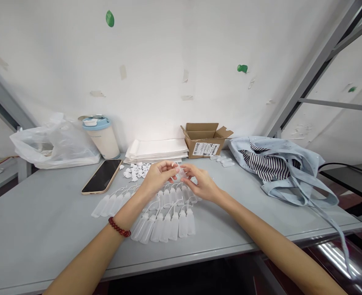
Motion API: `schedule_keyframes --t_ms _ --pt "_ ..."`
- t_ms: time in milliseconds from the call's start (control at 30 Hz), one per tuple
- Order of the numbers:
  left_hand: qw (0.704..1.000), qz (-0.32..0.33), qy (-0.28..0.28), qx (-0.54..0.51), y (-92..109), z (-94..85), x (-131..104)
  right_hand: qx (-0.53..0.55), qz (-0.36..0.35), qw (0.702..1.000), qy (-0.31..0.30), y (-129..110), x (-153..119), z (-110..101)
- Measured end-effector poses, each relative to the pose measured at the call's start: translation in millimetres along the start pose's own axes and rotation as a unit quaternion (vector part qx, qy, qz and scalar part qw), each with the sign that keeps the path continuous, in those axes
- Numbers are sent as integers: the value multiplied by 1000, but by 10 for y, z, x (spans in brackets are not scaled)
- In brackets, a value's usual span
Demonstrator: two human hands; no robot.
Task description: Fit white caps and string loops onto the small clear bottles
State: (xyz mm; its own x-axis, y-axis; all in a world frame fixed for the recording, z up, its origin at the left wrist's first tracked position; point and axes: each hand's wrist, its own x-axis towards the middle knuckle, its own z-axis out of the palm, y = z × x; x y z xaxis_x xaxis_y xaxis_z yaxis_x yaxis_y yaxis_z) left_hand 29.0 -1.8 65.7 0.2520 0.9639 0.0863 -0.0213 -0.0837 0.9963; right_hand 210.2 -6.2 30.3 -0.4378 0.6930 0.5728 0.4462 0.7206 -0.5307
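Between my two hands is a small translucent squeeze bottle [182,173], held above the table. The fingers of my right hand [201,180] wrap its body. At its top end, the fingertips of my left hand [159,174] pinch a small white part, probably a cap, mostly hidden by the fingers. Below my hands lie rows of squeeze bottles [165,227] with thin bent nozzle tubes, and another group of bottles [111,203] lies left of my left wrist. A pile of loose white caps [134,170] is just behind my left hand.
Along the wall stand a plastic bag [55,143], a lidded cup [102,137], a stack of white sheets [156,149] and an open cardboard box [205,143]. A phone [102,177] lies on the left. Several loose bottles [225,161] lie by the box; a cloth bag [279,164] sits right.
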Motion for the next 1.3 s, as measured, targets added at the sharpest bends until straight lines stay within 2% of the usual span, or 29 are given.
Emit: schedule_keyframes --t_ms 233,333,433,500,600,733,867,1000,1200,1300 --pt "1000 9 -7 16 -10 -4 2 25 8 1000 14 -37 13 -14" --pt "998 36 12 53 -2 4 -7 119 67 991 6 -81 30 -30" --pt "990 84 31 113 -11 15 -24 254 127 959 -3 -105 54 -49" --pt "975 140 45 165 -22 26 -42 320 145 936 -13 -106 70 -63" --pt "938 238 69 243 -21 38 -78 391 164 905 -32 -91 81 -79" --pt "899 311 46 305 6 34 -120 459 195 866 -40 -78 80 -92" --pt "869 355 -1 344 1 12 -121 488 221 842 -64 -103 90 -122" --pt "859 365 -37 358 -27 -24 -93 506 232 827 -82 -123 97 -147" --pt "829 389 -57 397 -17 -57 -83 527 240 810 -91 -113 82 -156" --pt "813 398 -56 421 24 -37 -112 525 233 810 -120 -82 91 -197"
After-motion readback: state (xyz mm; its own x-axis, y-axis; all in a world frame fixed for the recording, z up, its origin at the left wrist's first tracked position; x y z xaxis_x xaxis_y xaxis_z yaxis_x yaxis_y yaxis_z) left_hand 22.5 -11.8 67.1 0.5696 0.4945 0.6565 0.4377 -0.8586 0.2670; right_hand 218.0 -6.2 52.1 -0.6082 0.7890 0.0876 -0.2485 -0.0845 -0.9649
